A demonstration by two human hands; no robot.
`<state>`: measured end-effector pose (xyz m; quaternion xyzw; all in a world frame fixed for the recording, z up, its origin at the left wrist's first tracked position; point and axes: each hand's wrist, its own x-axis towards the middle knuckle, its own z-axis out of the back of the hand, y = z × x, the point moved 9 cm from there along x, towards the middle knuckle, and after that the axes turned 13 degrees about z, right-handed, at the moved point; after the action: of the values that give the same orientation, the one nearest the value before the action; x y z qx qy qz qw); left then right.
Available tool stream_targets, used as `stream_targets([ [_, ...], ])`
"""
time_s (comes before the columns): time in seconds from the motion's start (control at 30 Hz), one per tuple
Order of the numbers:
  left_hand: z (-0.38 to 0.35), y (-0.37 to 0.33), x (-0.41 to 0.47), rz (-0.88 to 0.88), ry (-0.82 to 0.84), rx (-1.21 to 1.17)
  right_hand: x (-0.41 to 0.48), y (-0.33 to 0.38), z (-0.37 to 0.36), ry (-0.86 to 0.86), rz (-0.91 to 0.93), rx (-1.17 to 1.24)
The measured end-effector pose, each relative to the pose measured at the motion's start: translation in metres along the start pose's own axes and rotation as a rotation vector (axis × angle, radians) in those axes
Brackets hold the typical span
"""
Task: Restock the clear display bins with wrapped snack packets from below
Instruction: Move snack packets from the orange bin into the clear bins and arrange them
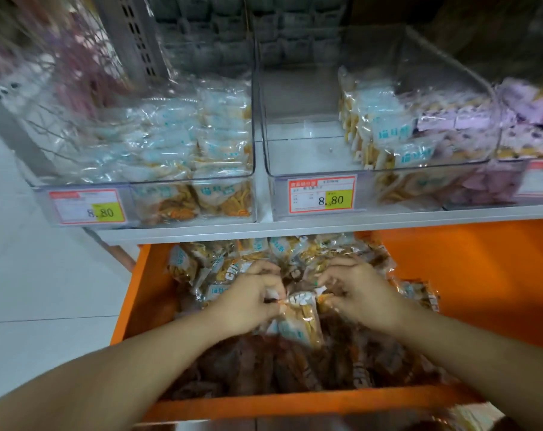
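Position of hands: left hand [248, 301] and right hand [360, 293] low in the orange drawer [450, 275], close together, knuckles up, fingers curled.

Grip: one wrapped snack packet [301, 321] pinched at its upper edge from both sides, with left fingertips at the left corner and right fingertips at the right corner.

Packet contents: yellow strips behind clear film, with a pale blue-and-white label.

Location of packet: centre of the drawer, in front of a loose pile [257, 253] of like packets toward the back, and just behind a heap of dark brown packets [264, 362] toward the near wall.

Above the drawer: grey shelf [326, 227]. On it, side by side:

- Left clear bin [133, 182]: filled nearly to the front rim with yellow-strip packets [176, 141].
- Middle clear bin [298, 157]: bare on its left half. On its right half, a standing row [388, 132] of the same packets on edge, with purple packets [450, 119] beside them toward the right wall.
- Right clear bin [525, 161]: only partly in view, holding more purple packets.

Price tags [321, 194] on the bin fronts: marked 8.80 on the left and middle bins; print on the third too blurred to read.

Left of the shelving: white tiled floor [46, 290].
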<state>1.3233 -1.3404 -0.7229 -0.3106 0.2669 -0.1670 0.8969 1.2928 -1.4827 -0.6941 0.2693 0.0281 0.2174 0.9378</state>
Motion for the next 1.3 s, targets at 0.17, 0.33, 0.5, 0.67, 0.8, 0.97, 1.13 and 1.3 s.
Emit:
stream_targets([
  [0.17, 0.05, -0.043, -0.058, -0.113, -0.13, -0.004, -0.016, 0.049, 0.052, -0.166, 0.066, 0.057],
  [0.33, 0.102, -0.089, -0.124, -0.224, -0.251, -0.073, -0.038, 0.112, 0.12, -0.265, 0.13, 0.057],
  [0.5, 0.168, -0.142, -0.171, -0.336, -0.398, -0.234, -0.046, 0.167, 0.196, -0.391, 0.178, 0.066],
  [0.67, 0.24, -0.171, -0.169, -0.358, -0.715, -0.383, -0.012, 0.166, 0.248, -0.718, 0.165, 0.266],
  [0.8, 0.264, -0.174, -0.135, -0.328, -0.822, -0.471, 0.034, 0.124, 0.241, -0.878, 0.07, 0.503],
  [0.97, 0.269, -0.161, -0.089, -0.116, -0.913, -0.422, 0.083, 0.042, 0.19, -0.977, -0.285, 0.857],
  [1.13, 0.268, -0.167, -0.068, -0.061, -0.909, -0.396, 0.109, 0.033, 0.169, -0.874, -0.395, 1.244],
  [1.3, 0.272, -0.181, -0.051, -0.04, -0.954, -0.331, 0.094, 0.062, 0.197, -0.936, -0.225, 1.296],
])
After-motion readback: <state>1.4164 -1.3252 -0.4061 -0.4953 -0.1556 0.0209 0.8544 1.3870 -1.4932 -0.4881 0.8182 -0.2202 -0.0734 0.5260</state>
